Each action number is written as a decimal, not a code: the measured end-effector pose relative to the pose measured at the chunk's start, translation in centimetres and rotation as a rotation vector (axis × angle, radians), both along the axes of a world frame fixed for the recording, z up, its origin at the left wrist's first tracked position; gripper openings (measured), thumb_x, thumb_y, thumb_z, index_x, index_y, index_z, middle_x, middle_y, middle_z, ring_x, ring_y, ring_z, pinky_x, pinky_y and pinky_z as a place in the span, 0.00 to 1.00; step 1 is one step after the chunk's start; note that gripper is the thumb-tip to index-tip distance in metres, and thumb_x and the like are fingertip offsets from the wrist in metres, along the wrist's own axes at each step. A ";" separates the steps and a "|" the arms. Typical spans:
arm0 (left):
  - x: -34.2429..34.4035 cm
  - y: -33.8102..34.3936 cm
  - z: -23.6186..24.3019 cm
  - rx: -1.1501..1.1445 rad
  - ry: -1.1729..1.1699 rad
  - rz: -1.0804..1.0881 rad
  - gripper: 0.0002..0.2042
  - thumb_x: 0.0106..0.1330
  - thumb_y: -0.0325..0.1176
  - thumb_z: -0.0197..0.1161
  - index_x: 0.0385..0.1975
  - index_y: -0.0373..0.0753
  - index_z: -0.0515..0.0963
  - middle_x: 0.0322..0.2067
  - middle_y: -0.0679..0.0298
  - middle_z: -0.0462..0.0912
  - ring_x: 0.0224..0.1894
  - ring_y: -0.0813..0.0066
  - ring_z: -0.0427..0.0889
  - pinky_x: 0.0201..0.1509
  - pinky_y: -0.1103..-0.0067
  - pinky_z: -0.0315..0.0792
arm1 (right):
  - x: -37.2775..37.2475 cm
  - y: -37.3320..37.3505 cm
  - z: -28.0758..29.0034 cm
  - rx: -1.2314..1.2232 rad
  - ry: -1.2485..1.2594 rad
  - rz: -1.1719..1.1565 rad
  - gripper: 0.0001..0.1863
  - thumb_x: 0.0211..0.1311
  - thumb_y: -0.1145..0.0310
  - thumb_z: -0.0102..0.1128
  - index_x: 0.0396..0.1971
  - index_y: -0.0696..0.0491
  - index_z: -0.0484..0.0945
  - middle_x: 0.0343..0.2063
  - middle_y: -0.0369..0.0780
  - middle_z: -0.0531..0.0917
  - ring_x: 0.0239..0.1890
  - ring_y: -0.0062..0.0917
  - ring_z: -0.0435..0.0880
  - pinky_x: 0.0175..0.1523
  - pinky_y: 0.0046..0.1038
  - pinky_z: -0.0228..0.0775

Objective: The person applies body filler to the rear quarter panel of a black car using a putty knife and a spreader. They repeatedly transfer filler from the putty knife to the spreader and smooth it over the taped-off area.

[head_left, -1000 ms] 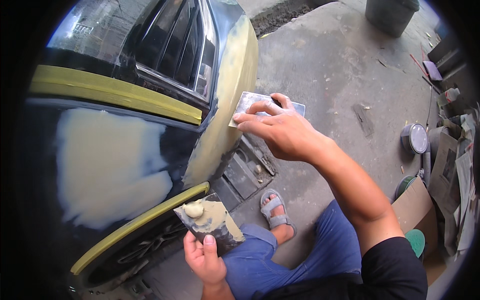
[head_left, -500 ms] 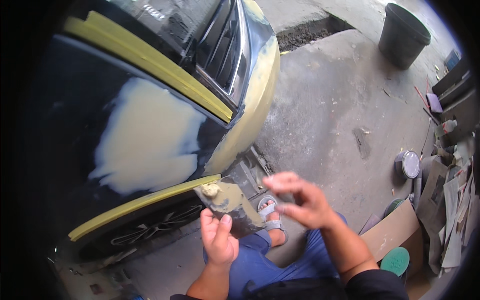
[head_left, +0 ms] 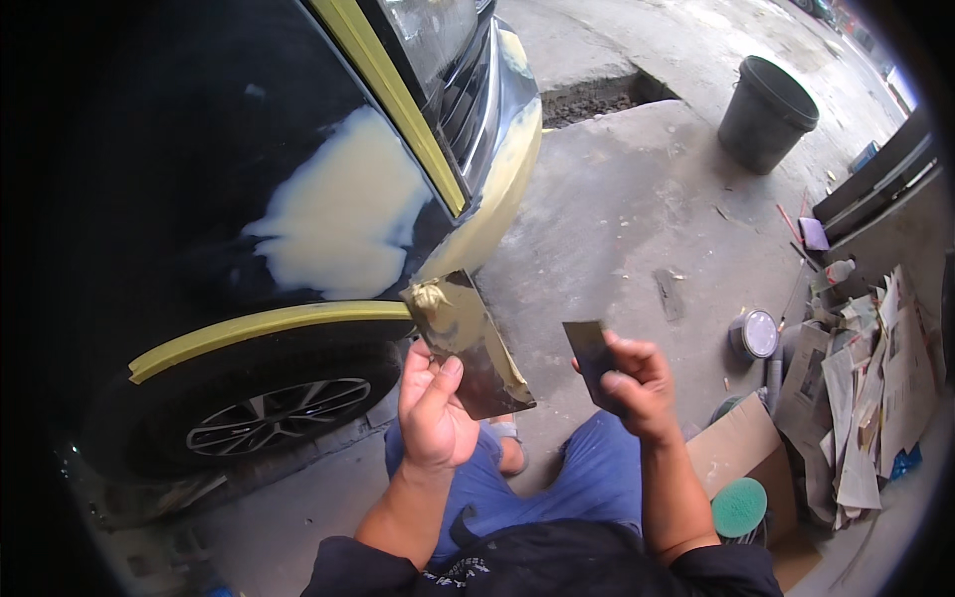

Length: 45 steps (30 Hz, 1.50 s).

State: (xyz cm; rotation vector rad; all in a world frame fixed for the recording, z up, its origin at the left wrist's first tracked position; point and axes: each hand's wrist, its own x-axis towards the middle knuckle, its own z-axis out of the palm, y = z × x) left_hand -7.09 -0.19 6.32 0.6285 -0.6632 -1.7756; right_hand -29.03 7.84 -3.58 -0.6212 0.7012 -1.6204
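Watching from my end: the left hand [head_left: 436, 413] has a flat plate [head_left: 476, 348] pinched by its near-left edge, thumb on top, and the right hand [head_left: 642, 393] is clamped on a smaller dark spreader [head_left: 589, 356]. Hands are apart, tools not touching. What bugs me is the lump of cream paste [head_left: 430, 296], parked right at the plate's far-left corner. Tip that corner down and it could slide off. Paste along the plate's right edge could drip on the jeans [head_left: 597, 448] too. And that loaded corner sits near the end of the yellow tape [head_left: 269, 320] above the wheel [head_left: 274, 416], can't tell how near, so a careless swing could smudge it.
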 end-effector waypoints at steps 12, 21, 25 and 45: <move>-2.5 2.1 -0.1 0.264 0.085 -0.492 0.15 0.69 0.20 0.51 0.55 0.33 0.66 0.52 0.52 0.78 0.57 0.64 0.78 0.66 0.67 0.71 | -1.5 0.7 2.2 0.125 -0.124 0.092 0.35 0.55 0.77 0.70 0.64 0.54 0.66 0.40 0.36 0.82 0.40 0.21 0.83 0.47 0.26 0.78; -2.3 2.3 0.6 -0.261 -0.149 0.032 0.15 0.69 0.22 0.54 0.55 0.35 0.67 0.52 0.57 0.78 0.56 0.70 0.75 0.67 0.71 0.64 | -1.8 4.7 5.8 0.006 0.018 -0.163 0.35 0.57 0.79 0.65 0.65 0.58 0.62 0.47 0.44 0.82 0.47 0.28 0.84 0.53 0.31 0.77; -3.3 3.4 1.2 -0.400 -0.158 0.069 0.18 0.71 0.23 0.54 0.60 0.36 0.65 0.57 0.59 0.74 0.58 0.69 0.73 0.69 0.70 0.61 | -0.1 4.7 6.1 -0.005 0.357 -0.143 0.30 0.61 0.79 0.66 0.63 0.56 0.66 0.44 0.36 0.79 0.48 0.17 0.78 0.53 0.22 0.70; -0.2 3.2 2.6 -0.931 -1.129 -0.514 0.18 0.70 0.21 0.54 0.59 0.32 0.72 0.42 0.55 0.85 0.42 0.72 0.84 0.47 0.75 0.76 | -2.9 0.9 10.2 -0.367 0.373 -0.096 0.29 0.62 0.85 0.61 0.62 0.59 0.64 0.47 0.46 0.82 0.50 0.26 0.82 0.54 0.27 0.74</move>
